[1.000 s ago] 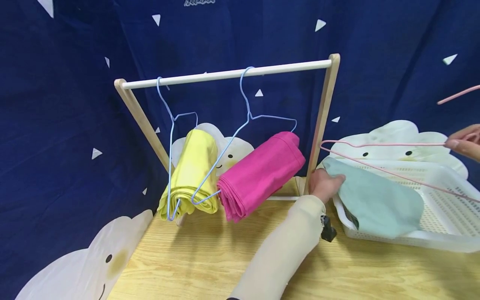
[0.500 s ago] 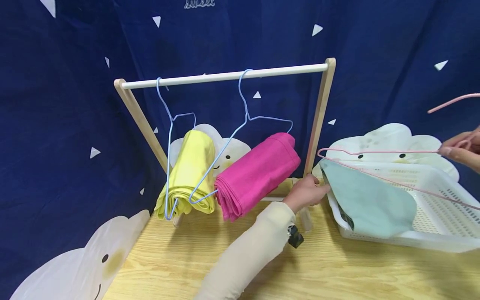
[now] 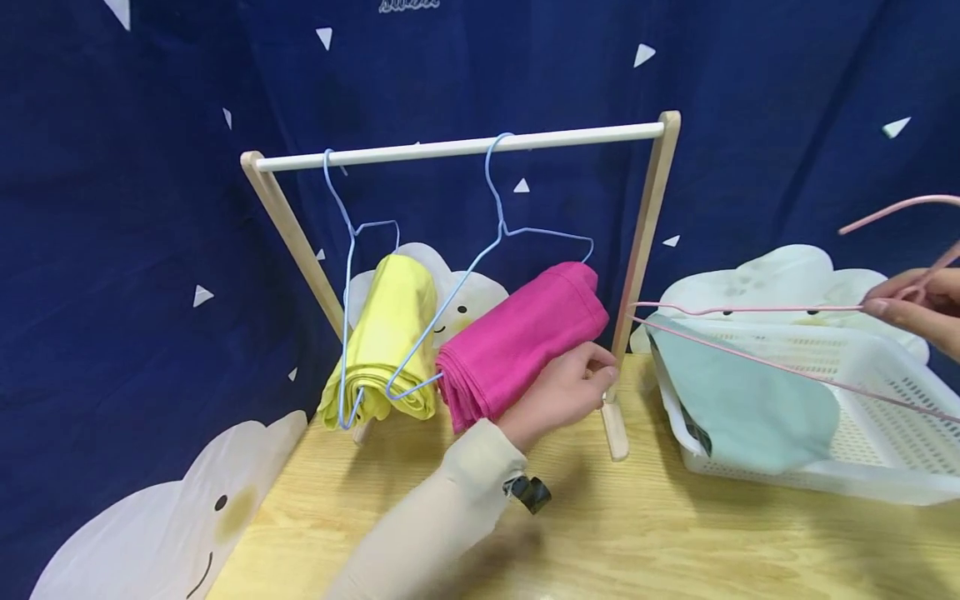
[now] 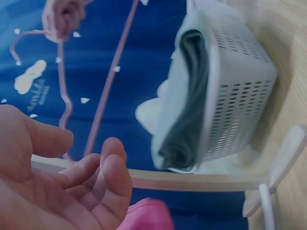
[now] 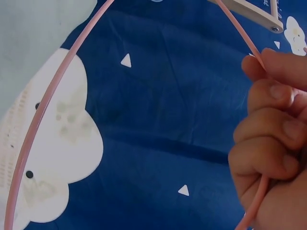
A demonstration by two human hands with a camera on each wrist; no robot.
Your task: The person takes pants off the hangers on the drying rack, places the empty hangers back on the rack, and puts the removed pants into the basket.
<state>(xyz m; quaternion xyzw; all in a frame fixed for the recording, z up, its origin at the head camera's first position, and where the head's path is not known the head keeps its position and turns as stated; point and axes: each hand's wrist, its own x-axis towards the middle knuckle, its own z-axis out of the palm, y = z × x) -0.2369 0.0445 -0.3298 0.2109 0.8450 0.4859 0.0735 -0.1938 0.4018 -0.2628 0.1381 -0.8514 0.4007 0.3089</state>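
Note:
My left hand [image 3: 558,383] hovers in front of the rack's right post, beside a rolled magenta cloth [image 3: 521,337]. In the left wrist view its fingers [image 4: 115,177] bend loosely with nothing between them. At the far right, my right hand [image 3: 918,308] grips a pink wire hanger [image 3: 780,309] near its neck. The right wrist view shows the fingers curled round the pink wire [image 5: 43,115]. The hanger stretches left above a folded pale green cloth [image 3: 757,408], which lies over the side of a white basket [image 3: 817,479].
A wooden rack with a white rail [image 3: 420,150] stands on the wooden table [image 3: 600,533]. From it hang two blue hangers [image 3: 457,287], bearing the magenta cloth and a rolled yellow cloth [image 3: 390,325]. A dark blue curtain [image 3: 750,108] closes off the back.
My left hand has moved left, from the green cloth's left edge to beside the magenta cloth. The right hand has shifted slightly left and down with the pink hanger.

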